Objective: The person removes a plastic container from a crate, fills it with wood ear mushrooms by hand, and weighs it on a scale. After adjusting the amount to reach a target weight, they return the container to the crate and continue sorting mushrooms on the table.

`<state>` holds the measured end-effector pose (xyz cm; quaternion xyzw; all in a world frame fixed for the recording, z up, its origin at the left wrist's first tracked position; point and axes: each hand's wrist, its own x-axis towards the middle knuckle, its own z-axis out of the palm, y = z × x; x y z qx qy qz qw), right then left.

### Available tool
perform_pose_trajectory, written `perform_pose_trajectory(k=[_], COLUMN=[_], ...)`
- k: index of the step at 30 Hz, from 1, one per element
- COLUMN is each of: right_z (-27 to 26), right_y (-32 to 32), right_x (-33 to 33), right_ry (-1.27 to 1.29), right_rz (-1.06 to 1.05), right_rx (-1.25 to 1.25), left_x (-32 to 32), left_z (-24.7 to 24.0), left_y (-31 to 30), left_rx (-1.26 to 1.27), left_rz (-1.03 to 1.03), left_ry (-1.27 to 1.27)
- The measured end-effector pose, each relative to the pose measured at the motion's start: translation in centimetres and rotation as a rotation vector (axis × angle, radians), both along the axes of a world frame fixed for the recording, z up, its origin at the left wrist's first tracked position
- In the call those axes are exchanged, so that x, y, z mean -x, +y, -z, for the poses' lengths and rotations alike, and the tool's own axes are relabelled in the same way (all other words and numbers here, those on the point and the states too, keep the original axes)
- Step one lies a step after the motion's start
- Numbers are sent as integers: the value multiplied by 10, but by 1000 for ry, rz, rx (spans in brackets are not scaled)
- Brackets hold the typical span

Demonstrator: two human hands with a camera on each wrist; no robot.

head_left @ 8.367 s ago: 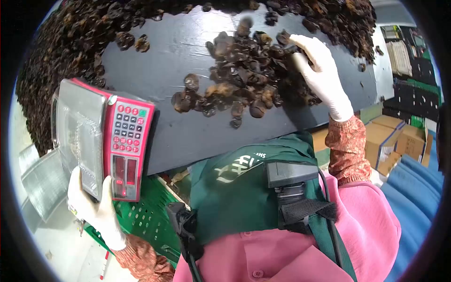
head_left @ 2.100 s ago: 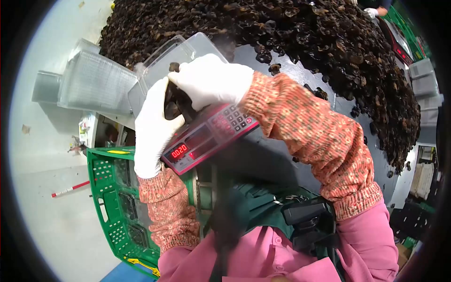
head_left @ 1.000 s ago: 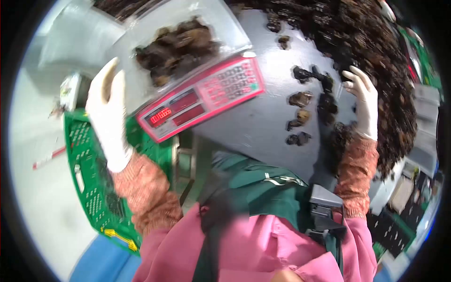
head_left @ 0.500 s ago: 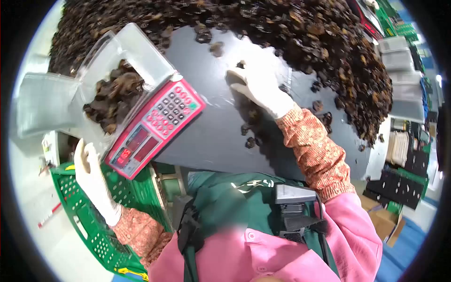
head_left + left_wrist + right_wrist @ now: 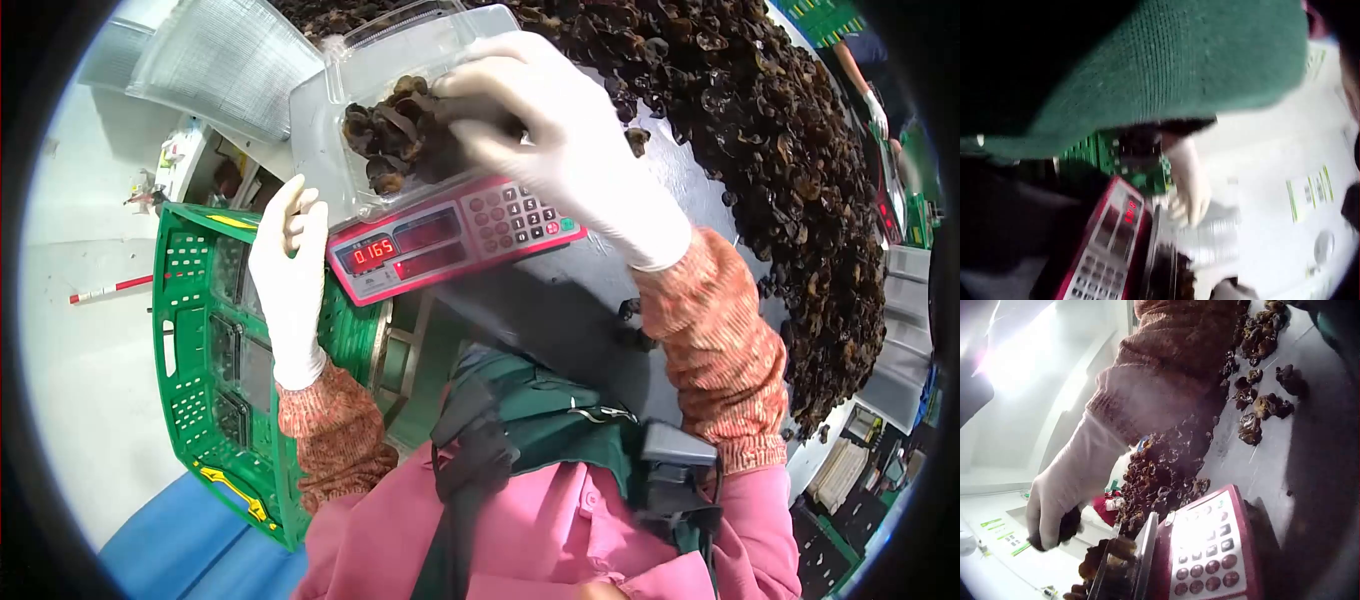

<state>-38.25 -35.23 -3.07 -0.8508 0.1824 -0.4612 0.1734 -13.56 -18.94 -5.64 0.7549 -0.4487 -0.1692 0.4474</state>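
A red digital scale reads 0.165 in the head view. On its platform sits an open clear plastic box with dark brown wood ear mushrooms in it. My gloved right hand is over the box's right side, its fingers partly blurred. In the right wrist view it grips a dark clump of wood ear mushrooms above the box. My gloved left hand hovers by the scale's left end, fingers loosely bent, holding nothing. The left wrist view shows it beyond the scale.
A large heap of wood ear mushrooms covers the back and right of the grey table. Stacked clear boxes stand at the upper left. Below left is a green crate holding packed boxes. Another person's gloved hand shows at far right.
My right hand has moved from the table to over the box with a clump of mushrooms. The box, bare 8.4 seconds ago, now holds mushrooms; the reading rose from 0.020 to 0.165.
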Motion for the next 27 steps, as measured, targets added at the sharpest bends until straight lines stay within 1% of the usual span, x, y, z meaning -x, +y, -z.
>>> perform_pose_trajectory(k=[2, 4, 5, 8, 9, 10, 12, 14, 16, 17, 18, 19, 21, 22, 23, 24, 25, 26, 27], right_z=[11, 36, 54, 24, 8, -9, -25, -13, -9, -1, 28, 32, 39, 46, 54, 65, 49, 37, 51], right_y=[-13, -18, -20, -20, -39, -40, -57, -90, -105, -107, -128, -132, -136, -144, -151, -160, -149, -132, -139], right_x=[-35, -54, -61, -44, -26, -29, -12, 4, 21, 22, 40, 39, 34, 34, 34, 33, 17, 2, -9], right_ry=[170, 387, 428, 405, 395, 270, 144, 19, -136, -206, -152, -193, -255, -269, -286, -305, -321, -217, -305], right_rz=[-37, -45, -50, -84, -202, -268, -207, -90, -109, 19, -151, -135, -110, -214, -317, -416, -484, -210, -313], right_rx=[133, 334, 275, 205, 592, -82, -421, -517, -991, -1009, -812, -915, -1073, -1090, -1102, -1109, -1128, -1129, -1187], left_x=[4, 0, -3, -7, -8, -11, -16, -24, -28, -28, -27, -22, -18, -17, -17, -14, -10, -4, 6], left_z=[-3, 2, 4, 7, 8, 9, 12, 15, 12, 7, 2, -2, -3, -4, 1, 4, 8, 9, 5], left_y=[-1, 0, 2, 7, 7, 7, 8, 13, 16, 18, 20, 20, 26, 26, 26, 29, 30, 28, 23], left_rx=[40, 40, 40, 33, 32, 33, 41, 52, 62, 55, 47, 37, 2, -11, -17, 68, 67, 67, 7], left_rz=[-15, 10, 20, 44, 40, 39, 41, 42, 20, 19, 17, -14, 9, 27, 32, 157, 194, 239, 278], left_ry=[56, 10, -15, 13, 33, 54, 97, 140, 191, 220, 251, 243, 281, 297, 373, 402, 534, 662, 657])
